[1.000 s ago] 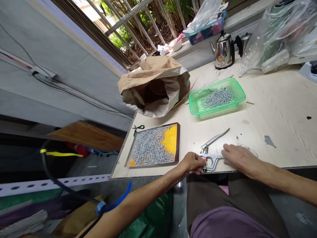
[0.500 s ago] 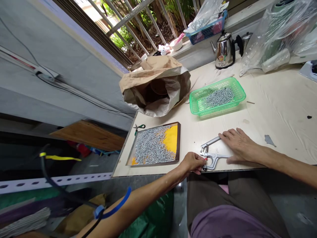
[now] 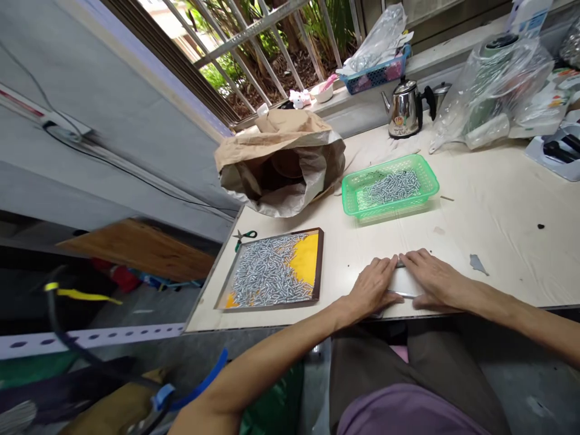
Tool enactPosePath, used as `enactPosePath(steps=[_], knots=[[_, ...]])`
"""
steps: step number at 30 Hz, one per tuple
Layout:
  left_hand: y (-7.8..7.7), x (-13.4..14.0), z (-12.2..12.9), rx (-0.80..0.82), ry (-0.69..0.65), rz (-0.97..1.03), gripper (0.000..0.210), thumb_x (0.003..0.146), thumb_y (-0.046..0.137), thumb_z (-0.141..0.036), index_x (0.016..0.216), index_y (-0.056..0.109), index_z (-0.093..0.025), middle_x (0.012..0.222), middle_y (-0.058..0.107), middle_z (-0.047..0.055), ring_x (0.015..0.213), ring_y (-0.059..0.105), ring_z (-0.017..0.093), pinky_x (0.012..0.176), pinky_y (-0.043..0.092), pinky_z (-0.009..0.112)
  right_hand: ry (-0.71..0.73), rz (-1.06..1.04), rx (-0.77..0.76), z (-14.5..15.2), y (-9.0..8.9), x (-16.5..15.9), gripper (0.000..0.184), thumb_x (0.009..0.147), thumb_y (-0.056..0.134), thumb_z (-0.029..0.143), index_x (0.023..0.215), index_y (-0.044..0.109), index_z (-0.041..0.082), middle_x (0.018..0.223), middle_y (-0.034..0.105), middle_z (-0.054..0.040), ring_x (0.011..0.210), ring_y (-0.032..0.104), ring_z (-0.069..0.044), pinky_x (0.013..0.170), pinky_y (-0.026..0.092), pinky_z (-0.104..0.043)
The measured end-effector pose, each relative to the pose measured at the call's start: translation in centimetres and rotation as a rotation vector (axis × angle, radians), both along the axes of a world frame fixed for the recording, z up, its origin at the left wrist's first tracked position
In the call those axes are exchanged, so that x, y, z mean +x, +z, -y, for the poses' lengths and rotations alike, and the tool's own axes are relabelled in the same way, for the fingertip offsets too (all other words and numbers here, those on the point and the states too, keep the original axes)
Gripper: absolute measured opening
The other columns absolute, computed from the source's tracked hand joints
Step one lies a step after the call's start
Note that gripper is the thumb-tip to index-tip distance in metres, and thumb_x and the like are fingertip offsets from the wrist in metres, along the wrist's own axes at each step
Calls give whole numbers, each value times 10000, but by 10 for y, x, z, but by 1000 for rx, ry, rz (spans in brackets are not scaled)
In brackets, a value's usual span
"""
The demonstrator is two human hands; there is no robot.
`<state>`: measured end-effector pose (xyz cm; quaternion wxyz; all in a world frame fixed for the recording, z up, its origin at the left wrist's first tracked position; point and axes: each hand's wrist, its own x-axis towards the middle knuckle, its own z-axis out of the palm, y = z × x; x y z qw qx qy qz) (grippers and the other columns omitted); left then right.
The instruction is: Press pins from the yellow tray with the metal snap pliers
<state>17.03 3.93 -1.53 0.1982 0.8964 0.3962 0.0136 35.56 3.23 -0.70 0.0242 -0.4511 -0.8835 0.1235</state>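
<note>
My left hand [image 3: 372, 285] is closed around the head end of a silver two-handled plier-like hand tool [image 3: 402, 295], which lies at the table's front edge. From the other side my right hand [image 3: 432, 281] wraps the handle ends, its fingers on the upper handle and its thumb by the lower one. Only short stretches of the two handles show between my hands; the tool's spring and head are hidden. To the left lies a shallow tray [image 3: 321, 260] with a yellow bottom, holding many small silver metal pieces [image 3: 267, 272].
A green plastic basket [image 3: 351, 205] with more silver pieces stands beyond my hands. Small scissors [image 3: 246, 237] lie by the tray. Farther back are a brown paper sack [image 3: 276, 142], a steel kettle [image 3: 403, 109] and a clear plastic bag [image 3: 493, 90]. A grey scrap [image 3: 477, 264] lies at right.
My left hand has moved from the tool's tip up onto its body, close to my right hand. Both hands now cover most of the tool. The view has shifted slightly.
</note>
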Motion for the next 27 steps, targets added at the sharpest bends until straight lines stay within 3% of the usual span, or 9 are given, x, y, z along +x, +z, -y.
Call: enactPosePath(steps=[4, 10, 13, 16, 21, 23, 27], knots=[[1, 3, -9, 6, -50, -64, 723, 765, 680, -442, 1317, 340, -123, 1134, 518, 130, 1033, 485, 282, 889, 443, 439, -50, 18, 17, 2, 5, 11, 566, 595, 817, 315, 1068, 572, 123, 1001, 603, -123, 923, 533, -275, 784, 472, -379], [-1, 8, -6, 16, -66, -12, 198, 907, 506, -328, 997, 549, -156, 935, 556, 68, 915, 487, 221, 811, 456, 363, 23, -107, 35, 1, -4, 14, 89, 781, 656, 160, 796, 569, 175, 830, 601, -53, 806, 533, -196, 711, 440, -301], [-7, 11, -5, 43, -31, -9, 179, 932, 454, -285, 868, 566, -161, 853, 570, 61, 873, 511, 215, 769, 475, 351, 35, -176, 69, 2, -13, 14, 147, 846, 548, 117, 724, 529, 197, 761, 581, -32, 756, 526, -179, 677, 425, -286], [-13, 13, 1, 121, 2, 15, 162, 925, 472, -292, 939, 569, -163, 900, 603, 75, 905, 546, 227, 779, 502, 371, 24, -179, 85, -1, -17, 18, 53, 818, 597, 163, 798, 559, 194, 826, 588, -53, 804, 532, -199, 697, 439, -303], [-31, 19, 37, 393, 63, 199, 270, 934, 392, -173, 1165, 523, -123, 1284, 525, 172, 1252, 452, 281, 986, 450, 446, 20, -61, 19, -21, -15, 37, 584, 625, 762, 483, 1072, 586, 151, 984, 596, -133, 886, 538, -283, 729, 455, -387], [-36, 25, 51, 452, 42, 262, 314, 934, 341, -123, 1190, 522, -120, 1304, 520, 167, 1276, 439, 277, 999, 454, 433, 68, -21, -20, -31, -15, 41, 525, 689, 714, 479, 1084, 599, 152, 984, 609, -134, 865, 552, -272, 722, 448, -378], [-41, 35, 61, 427, 9, 268, 291, 939, 323, -104, 1074, 580, -123, 1121, 626, 137, 1135, 556, 227, 989, 469, 410, 28, 39, 76, -47, -14, 37, 131, 856, 545, 252, 888, 637, 165, 865, 626, -92, 811, 550, -219, 712, 415, -335]])
